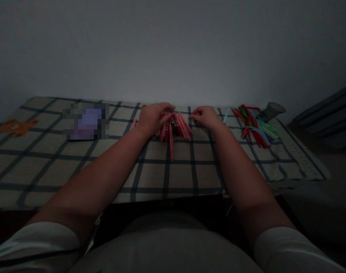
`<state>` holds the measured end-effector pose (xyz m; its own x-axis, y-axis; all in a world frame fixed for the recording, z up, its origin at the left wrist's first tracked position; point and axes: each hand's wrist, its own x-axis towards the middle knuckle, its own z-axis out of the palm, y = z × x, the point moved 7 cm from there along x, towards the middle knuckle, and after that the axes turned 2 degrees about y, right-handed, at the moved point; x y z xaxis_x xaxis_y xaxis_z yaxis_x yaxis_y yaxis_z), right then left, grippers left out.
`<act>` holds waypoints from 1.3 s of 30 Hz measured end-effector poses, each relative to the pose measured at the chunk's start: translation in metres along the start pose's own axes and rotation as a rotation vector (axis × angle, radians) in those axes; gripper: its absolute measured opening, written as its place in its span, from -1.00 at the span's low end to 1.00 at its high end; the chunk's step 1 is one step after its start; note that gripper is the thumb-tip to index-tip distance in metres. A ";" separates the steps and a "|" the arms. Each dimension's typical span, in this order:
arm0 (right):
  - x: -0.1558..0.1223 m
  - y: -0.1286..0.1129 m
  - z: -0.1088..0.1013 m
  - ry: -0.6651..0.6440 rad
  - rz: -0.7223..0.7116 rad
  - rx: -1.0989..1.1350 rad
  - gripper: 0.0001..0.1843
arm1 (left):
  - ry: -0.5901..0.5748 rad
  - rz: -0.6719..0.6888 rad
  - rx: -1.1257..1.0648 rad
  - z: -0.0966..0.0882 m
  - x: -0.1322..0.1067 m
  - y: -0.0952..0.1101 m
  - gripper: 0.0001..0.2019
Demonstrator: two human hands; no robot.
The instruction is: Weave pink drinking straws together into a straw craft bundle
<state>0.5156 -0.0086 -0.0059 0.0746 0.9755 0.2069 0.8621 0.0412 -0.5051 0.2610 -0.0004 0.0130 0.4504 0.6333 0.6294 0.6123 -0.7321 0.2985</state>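
- Pic's pretty dark, so some detail is a guess. Landmark = the pile of pink/red sticks (175, 127) in the middle of the checked worktop (150, 174), near the far wall.
- Left hand (154, 117) sits on the left edge of that pile, fingers curled over and closed on a bunch of the sticks.
- Right hand (207, 115) is just right of the pile, fingers pinched narrow. Prob has one thin piece btwn the tips, but I can't tell for sure.
- One long stick (171, 146) pokes out of the pile toward the person.
- Further right of the pile: a mixed heap of red/green/blue strips (255, 127), w/ a grey cup (271, 111) tipped over just beyond it.
- Left of the pile: a purple-ish flat thing (86, 121), and way left an orange figure (16, 127).
- Risks imo: the bunch is loose, so a weak grip = sticks fan out or roll. A right elbow swing could drag the mixed heap in, and colours are easy to misread in low light.
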 end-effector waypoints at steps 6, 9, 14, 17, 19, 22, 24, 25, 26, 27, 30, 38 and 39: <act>-0.002 0.001 0.005 -0.044 0.019 -0.106 -0.75 | 0.028 0.010 -0.001 0.000 -0.001 -0.002 -0.70; -0.002 0.001 0.006 -0.058 0.026 -0.126 -0.75 | 0.047 0.003 -0.003 -0.001 -0.001 -0.003 -0.70; -0.002 0.001 0.008 -0.073 0.028 -0.145 -0.75 | 0.058 0.005 0.012 -0.001 0.000 -0.003 -0.71; -0.003 0.000 0.009 -0.085 0.027 -0.156 -0.75 | 0.060 0.011 0.019 0.000 -0.001 -0.004 -0.71; -0.003 0.001 0.008 -0.079 0.033 -0.178 -0.75 | 0.060 0.016 0.019 0.000 -0.001 -0.005 -0.71; -0.003 0.002 0.007 -0.066 0.033 -0.217 -0.74 | 0.049 0.012 0.019 0.000 -0.001 -0.004 -0.71; -0.003 0.003 0.007 -0.067 0.024 -0.232 -0.73 | 0.035 -0.005 0.024 0.000 -0.001 -0.004 -0.71; -0.003 0.003 0.007 -0.069 0.020 -0.233 -0.73 | 0.028 -0.015 0.026 -0.001 -0.001 -0.003 -0.70; -0.003 0.004 0.007 -0.070 0.016 -0.229 -0.73 | 0.023 -0.023 0.029 -0.001 -0.001 -0.003 -0.70; -0.003 0.003 0.007 -0.071 0.012 -0.221 -0.73 | 0.022 -0.029 0.030 -0.001 -0.001 -0.003 -0.69; -0.004 0.003 0.006 -0.071 0.015 -0.204 -0.72 | 0.028 -0.032 0.033 -0.001 -0.001 -0.003 -0.68; -0.006 0.000 -0.010 0.052 0.059 -0.248 -0.69 | 0.024 -0.032 0.049 0.000 0.000 -0.003 -0.70; -0.006 0.000 -0.012 0.068 0.071 -0.245 -0.68 | 0.029 -0.028 0.046 -0.001 0.000 -0.003 -0.70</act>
<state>0.5213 -0.0173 0.0023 0.1655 0.9570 0.2381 0.9486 -0.0885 -0.3038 0.2588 0.0016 0.0127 0.4138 0.6453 0.6421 0.6541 -0.7013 0.2833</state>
